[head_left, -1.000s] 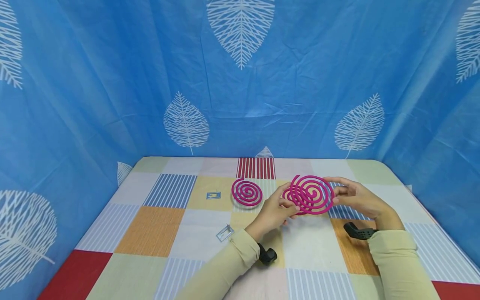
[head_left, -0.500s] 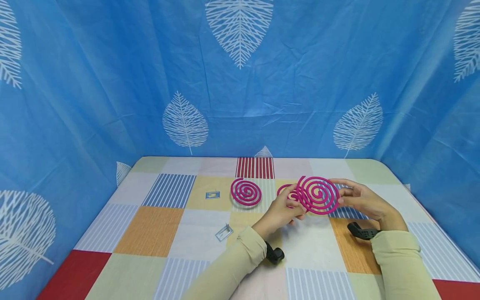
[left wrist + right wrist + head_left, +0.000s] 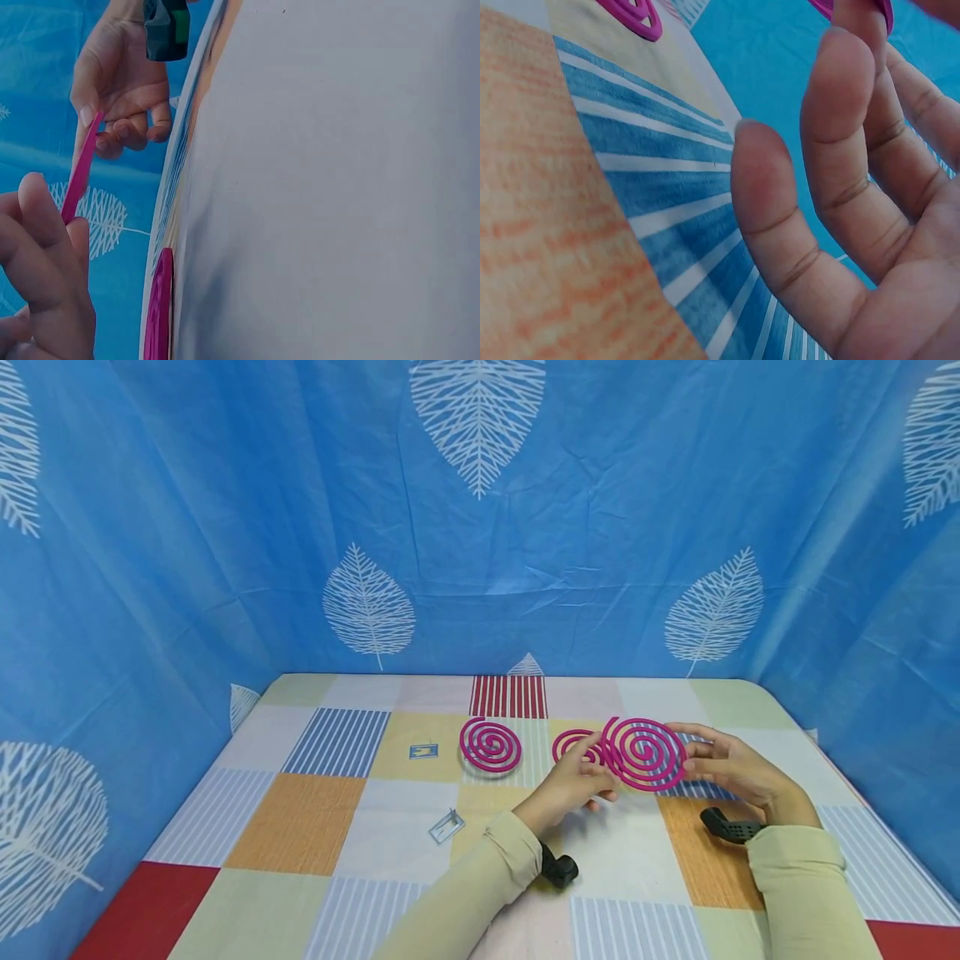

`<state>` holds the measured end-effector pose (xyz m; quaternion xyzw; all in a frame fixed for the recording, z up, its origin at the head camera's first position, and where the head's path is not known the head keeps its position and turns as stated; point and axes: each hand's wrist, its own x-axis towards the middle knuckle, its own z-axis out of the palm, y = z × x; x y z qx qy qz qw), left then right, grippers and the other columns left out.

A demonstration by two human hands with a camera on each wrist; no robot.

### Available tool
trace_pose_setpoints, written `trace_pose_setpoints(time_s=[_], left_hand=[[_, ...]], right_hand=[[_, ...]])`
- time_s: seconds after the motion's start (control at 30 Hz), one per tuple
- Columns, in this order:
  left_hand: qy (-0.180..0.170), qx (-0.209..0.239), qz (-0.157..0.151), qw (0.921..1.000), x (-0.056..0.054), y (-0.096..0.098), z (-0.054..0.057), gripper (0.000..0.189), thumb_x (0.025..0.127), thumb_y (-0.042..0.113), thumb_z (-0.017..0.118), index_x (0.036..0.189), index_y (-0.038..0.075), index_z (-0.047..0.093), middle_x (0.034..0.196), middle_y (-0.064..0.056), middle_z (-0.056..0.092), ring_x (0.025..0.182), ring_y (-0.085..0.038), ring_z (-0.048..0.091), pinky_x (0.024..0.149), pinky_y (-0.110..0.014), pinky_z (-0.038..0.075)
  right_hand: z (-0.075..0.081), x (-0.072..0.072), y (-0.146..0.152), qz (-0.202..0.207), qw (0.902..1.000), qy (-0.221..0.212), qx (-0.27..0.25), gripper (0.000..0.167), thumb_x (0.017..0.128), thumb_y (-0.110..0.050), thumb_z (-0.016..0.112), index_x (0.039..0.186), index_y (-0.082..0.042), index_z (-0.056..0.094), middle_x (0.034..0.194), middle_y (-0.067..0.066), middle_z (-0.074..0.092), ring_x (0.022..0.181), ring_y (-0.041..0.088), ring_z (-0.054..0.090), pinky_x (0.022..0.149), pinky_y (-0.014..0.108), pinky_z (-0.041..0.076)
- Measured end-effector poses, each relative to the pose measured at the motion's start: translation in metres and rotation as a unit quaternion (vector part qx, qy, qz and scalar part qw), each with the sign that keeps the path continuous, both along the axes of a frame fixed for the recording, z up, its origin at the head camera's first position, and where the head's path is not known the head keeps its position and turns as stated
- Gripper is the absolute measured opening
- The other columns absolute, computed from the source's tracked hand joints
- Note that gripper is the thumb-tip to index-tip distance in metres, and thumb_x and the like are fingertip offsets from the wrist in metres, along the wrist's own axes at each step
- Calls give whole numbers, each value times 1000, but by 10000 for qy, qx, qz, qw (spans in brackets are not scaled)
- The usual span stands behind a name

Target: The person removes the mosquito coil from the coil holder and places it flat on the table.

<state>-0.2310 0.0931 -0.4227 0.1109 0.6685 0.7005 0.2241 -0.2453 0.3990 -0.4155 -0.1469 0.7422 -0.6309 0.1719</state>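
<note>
Pinching a raised magenta coil (image 3: 643, 751) by its edge, the right hand (image 3: 741, 774) holds it tilted above the patchwork cloth (image 3: 408, 810), between the two hands. The left hand (image 3: 568, 787) has its fingers at the opposite edge; whether they grip it I cannot tell. Just beyond the left hand, partly hidden by it, is a second coil (image 3: 588, 758). Farther left sit a third coil (image 3: 491, 743) and two small silvery frames (image 3: 441, 837).

Head view high, forward-down; wrist views close; all share right hand (image 3: 733, 770).
</note>
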Motion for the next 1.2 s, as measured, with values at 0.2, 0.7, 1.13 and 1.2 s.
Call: trace_pose_setpoints(time_s=[0.2, 0.7, 1.13, 1.2], left_hand=[[-235, -39, 61, 9997, -4, 5, -1, 80, 101, -1, 70, 170, 20, 37, 102, -5, 75, 68, -7, 67, 54, -17, 48], [-610, 112, -20, 9981, -11, 19, -5, 81, 99, -2, 69, 170, 20, 36, 102, -9, 79, 67, -5, 65, 54, -15, 46], [-878, 220, -104, 9958, -14, 29, -7, 70, 104, 0, 66, 168, 13, 38, 84, -4, 72, 61, -4, 59, 55, -14, 44], [-952, 245, -118, 9951, -15, 30, -7, 69, 105, 0, 65, 167, 13, 39, 79, -2, 69, 58, -3, 57, 54, -14, 44]], right_hand=[[0, 3, 0, -286, 9986, -286, 353, 56, 105, -5, 68, 148, -38, 56, 115, 4, 74, 108, 21, 73, 95, 37, 59], [-8, 6, 11, -453, 9981, -240, 327, 61, 102, -1, 70, 138, -49, 59, 102, 2, 71, 90, 15, 69, 80, 30, 60], [-16, 6, 23, -657, 9961, -236, 537, 61, 102, -1, 70, 132, -53, 59, 96, 0, 67, 71, 13, 53, 61, 25, 49], [-17, 6, 23, -738, 9950, -299, 604, 60, 102, -2, 71, 133, -52, 58, 96, 0, 67, 70, 13, 53, 61, 24, 49]])
